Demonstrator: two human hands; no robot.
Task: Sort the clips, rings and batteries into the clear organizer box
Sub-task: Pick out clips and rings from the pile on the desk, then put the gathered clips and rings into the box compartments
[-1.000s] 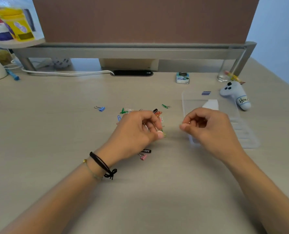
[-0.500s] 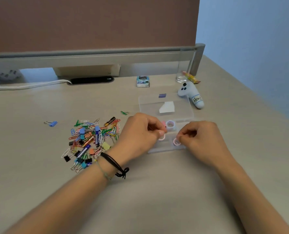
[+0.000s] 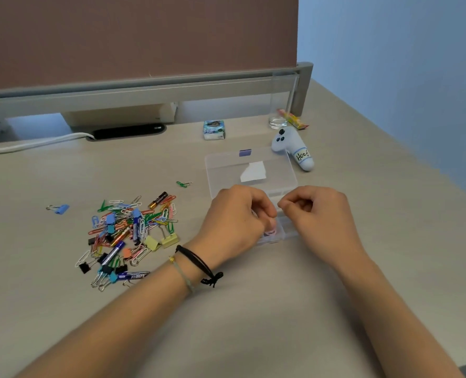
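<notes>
A: Clear organizer box (image 3: 249, 170) lying right of centre, lid open; both hands hovering over its near compartments.
B: Fingers?
A: Left hand (image 3: 233, 223) and right hand (image 3: 319, 214) curling tight; contents unclear. Clip-and-battery pile (image 3: 132, 231) sitting left.

Only legible text: "Hoog", handwritten on the label band of the small white plush toy (image 3: 294, 149) lying on the desk beyond the right hand's fingers (image 3: 289, 204); print on the blue battery (image 3: 133, 275) left of the left hand's fingers (image 3: 264, 211) is too blurred to read.
</notes>
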